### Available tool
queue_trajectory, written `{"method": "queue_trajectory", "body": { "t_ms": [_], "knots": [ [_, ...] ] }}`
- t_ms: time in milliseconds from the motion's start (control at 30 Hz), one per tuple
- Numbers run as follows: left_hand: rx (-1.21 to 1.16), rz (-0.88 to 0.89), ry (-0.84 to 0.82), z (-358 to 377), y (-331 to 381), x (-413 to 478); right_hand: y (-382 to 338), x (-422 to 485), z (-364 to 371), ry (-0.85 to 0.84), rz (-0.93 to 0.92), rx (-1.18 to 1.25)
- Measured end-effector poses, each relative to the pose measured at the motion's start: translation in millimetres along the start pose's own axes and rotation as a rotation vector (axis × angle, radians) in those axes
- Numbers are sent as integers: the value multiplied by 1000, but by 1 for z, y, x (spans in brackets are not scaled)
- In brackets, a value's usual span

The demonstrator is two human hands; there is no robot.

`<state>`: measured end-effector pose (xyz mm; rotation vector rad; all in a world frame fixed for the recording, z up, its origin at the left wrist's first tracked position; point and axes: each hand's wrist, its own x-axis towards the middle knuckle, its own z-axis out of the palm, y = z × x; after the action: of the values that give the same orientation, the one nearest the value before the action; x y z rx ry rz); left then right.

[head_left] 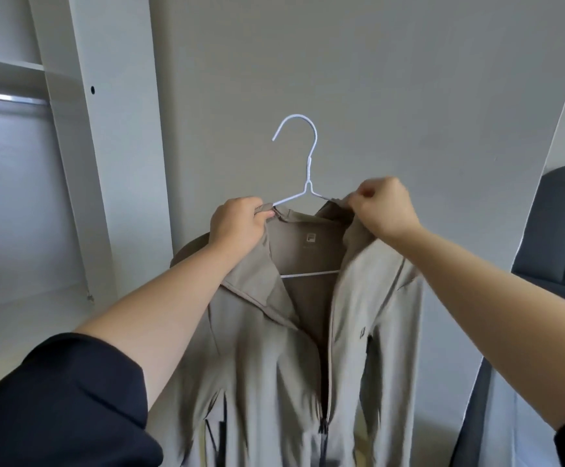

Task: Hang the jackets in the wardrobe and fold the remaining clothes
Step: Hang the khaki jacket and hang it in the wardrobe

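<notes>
- Soft, even daylight, moderately bright, no hard shadows on the wall [375, 79].
- Glare streak on the rail [8, 97] at far left.
- Wide-angle bend: wardrobe [105, 129] edges lean inward.
- My sleeve [55, 406] and the jacket [274, 365] hem are motion-blurred low in frame.

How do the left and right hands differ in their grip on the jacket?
The left hand sits lower, gripping the jacket collar at the hanger's left shoulder arm; the right hand sits higher, pinching the collar over the right shoulder arm. The left hand shows its back with fingers wrapped; the right shows curled knuckles. Both hold fabric by the white wire hanger, forearms bare.
</notes>
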<state>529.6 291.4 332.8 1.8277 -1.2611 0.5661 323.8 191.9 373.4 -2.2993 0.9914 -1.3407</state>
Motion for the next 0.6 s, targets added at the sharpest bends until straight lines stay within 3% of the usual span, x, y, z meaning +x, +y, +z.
{"method": "queue_trajectory", "body": {
  "t_ms": [67, 100, 133, 167, 267, 333, 467, 600],
  "knots": [
    [-26, 11, 21, 1, -1, -3, 2, -3, -8, -482, 92, -167],
    [-41, 23, 26, 2, -1, -4, 5, -3, -11, -614, 112, -168],
    [-65, 38, 24, 3, -2, -5, 8, -2, -13, -627, 102, -118],
    [-94, 51, 19, 4, -3, -5, 9, -1, -13, -542, 86, -24],
    [-184, 106, 17, 6, -2, -2, 13, 9, -12, -61, 85, 218],
    [-227, 161, 23, 6, 2, -1, 13, 19, -14, -31, 128, 285],
    [-317, 201, 67, 8, 13, 0, 18, 21, -14, -699, 241, 273],
    [-315, 246, 9, 13, 22, -1, 16, 13, -12, -1152, 293, 267]
  ]
}}
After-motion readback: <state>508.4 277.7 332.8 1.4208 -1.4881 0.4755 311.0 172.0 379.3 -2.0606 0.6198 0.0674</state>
